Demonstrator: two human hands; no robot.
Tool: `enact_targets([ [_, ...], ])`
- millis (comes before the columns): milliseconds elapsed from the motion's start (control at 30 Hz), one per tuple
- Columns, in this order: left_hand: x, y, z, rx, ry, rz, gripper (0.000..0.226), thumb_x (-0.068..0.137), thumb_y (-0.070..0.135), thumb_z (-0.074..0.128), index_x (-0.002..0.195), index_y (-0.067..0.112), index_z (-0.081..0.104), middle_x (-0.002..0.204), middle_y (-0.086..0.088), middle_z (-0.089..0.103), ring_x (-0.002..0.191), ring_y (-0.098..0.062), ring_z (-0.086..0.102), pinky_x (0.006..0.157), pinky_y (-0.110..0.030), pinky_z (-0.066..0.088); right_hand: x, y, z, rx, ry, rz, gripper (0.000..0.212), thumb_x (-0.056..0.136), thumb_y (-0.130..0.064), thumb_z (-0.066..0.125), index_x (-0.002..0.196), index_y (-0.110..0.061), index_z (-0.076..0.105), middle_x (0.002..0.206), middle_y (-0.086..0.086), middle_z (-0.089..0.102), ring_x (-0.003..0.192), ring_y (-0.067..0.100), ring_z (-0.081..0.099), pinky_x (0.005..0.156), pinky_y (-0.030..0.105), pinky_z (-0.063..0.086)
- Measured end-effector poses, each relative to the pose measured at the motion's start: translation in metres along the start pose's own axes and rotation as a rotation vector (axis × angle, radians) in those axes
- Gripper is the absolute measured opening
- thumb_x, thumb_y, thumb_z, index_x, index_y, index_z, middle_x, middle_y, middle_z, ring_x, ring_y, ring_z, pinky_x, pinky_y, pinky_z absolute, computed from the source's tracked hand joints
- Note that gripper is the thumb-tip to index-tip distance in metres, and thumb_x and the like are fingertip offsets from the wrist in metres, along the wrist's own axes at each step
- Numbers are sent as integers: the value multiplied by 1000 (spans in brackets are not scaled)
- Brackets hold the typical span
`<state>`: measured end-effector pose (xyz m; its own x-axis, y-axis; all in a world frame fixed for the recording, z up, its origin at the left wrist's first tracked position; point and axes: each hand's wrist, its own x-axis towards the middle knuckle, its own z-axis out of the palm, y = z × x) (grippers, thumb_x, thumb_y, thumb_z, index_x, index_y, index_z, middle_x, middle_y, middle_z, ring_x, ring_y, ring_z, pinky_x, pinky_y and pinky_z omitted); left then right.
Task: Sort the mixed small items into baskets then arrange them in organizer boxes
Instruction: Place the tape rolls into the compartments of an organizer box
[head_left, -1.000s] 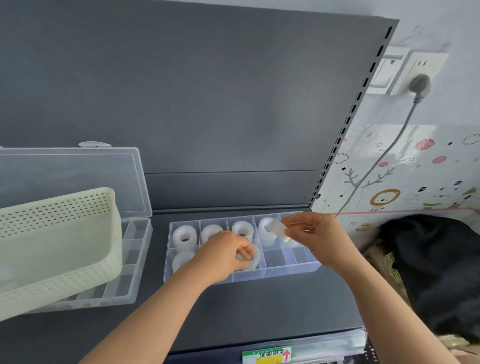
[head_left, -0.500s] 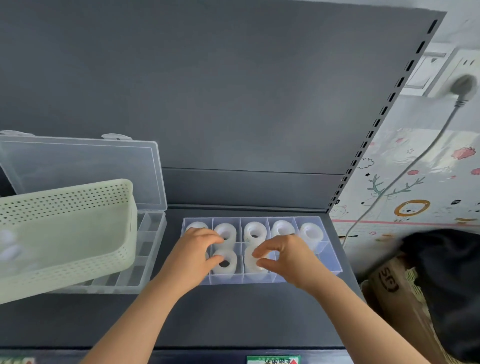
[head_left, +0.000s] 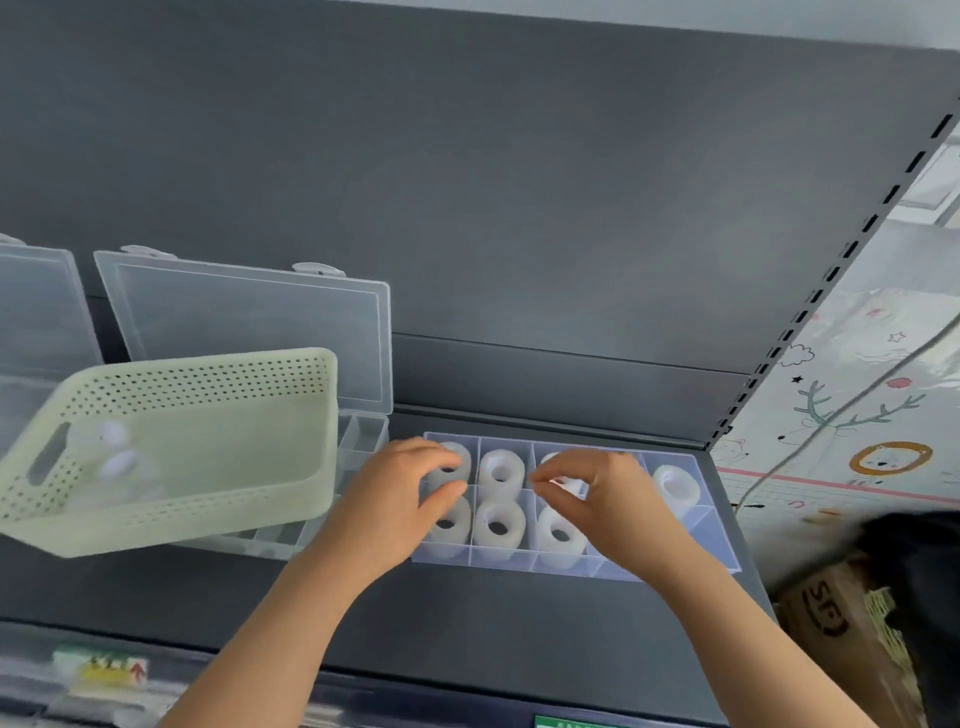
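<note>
A clear organizer box (head_left: 702, 525) lies on the dark shelf, with white tape rolls (head_left: 500, 470) standing in several of its compartments. My left hand (head_left: 389, 501) is at the box's left end, its thumb and fingers curled round the far-left roll (head_left: 453, 467) of the back row. My right hand (head_left: 605, 496) hovers over the middle, thumb and fingertips pinching the edge of a back-row roll (head_left: 569, 486). A single roll (head_left: 675, 483) stands in the back right compartment. The front right compartments hold nothing.
A pale green perforated basket (head_left: 208, 499) holding blurred white items (head_left: 111, 452) rests tilted on a second open organizer box (head_left: 358, 441), whose lid (head_left: 249, 322) stands up. A cardboard box (head_left: 841, 623) and dark cloth (head_left: 924, 561) sit at right. A cable (head_left: 831, 415) hangs there.
The roll my right hand held above the box's right end now stands in the back right compartment. That hand moved left over the middle rolls. My left hand shifted to the far-left roll.
</note>
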<state>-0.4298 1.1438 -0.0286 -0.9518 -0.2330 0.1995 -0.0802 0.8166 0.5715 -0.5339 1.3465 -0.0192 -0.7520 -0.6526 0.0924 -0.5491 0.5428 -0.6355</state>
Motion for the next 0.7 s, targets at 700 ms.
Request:
enact_targets([
  [700,-15,-229,-215,396,-323,-169,29,85,35,68,114,33,66,113,20,63,104,0,52,93,-20,40,143,-215,168,203,-424,-64,13,88,-20,66,97,-18,75,102,-12,70,91,4,66,85,25,56],
])
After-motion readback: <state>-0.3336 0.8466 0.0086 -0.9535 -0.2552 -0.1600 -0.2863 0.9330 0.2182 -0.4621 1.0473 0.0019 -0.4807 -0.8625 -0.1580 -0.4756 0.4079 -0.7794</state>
